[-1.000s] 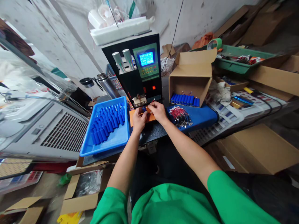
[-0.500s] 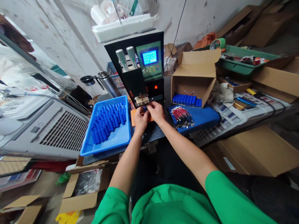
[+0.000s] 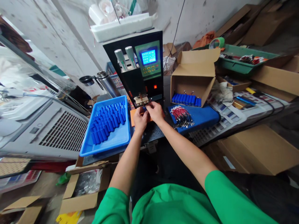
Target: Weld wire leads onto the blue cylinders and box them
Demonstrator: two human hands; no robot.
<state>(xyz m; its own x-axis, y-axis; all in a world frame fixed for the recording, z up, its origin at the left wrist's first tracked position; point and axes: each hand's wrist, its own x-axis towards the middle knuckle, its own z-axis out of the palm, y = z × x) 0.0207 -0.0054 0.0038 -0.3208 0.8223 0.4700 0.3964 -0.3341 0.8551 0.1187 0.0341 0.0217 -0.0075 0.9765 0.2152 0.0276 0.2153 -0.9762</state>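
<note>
Both my hands meet at the electrodes (image 3: pixel 141 99) of a black spot welder (image 3: pixel 130 81) with a lit blue screen. My left hand (image 3: pixel 140 119) is closed around a blue battery cell (image 3: pixel 144 108), mostly hidden by the fingers. My right hand (image 3: pixel 156 112) pinches beside it, right under the electrode holder, on what looks like a thin wire lead; only a small tip shows. Below the hands lies an orange block (image 3: pixel 132 118). To the left, a blue tray (image 3: pixel 116 141) holds many upright blue cells (image 3: pixel 108 119). Red and black wire leads (image 3: pixel 181 116) are piled to the right.
An open cardboard box (image 3: pixel 193 82) with a row of blue cells (image 3: pixel 187 99) stands behind the leads. A steel flask (image 3: pixel 108 84) is behind the tray. At the far right are a green tray (image 3: pixel 247 67) and a white plastic crate (image 3: pixel 229 119). An open carton (image 3: pixel 79 200) sits low left.
Both hands stay at the electrodes with almost the same grip. The whole view has shifted very slightly.
</note>
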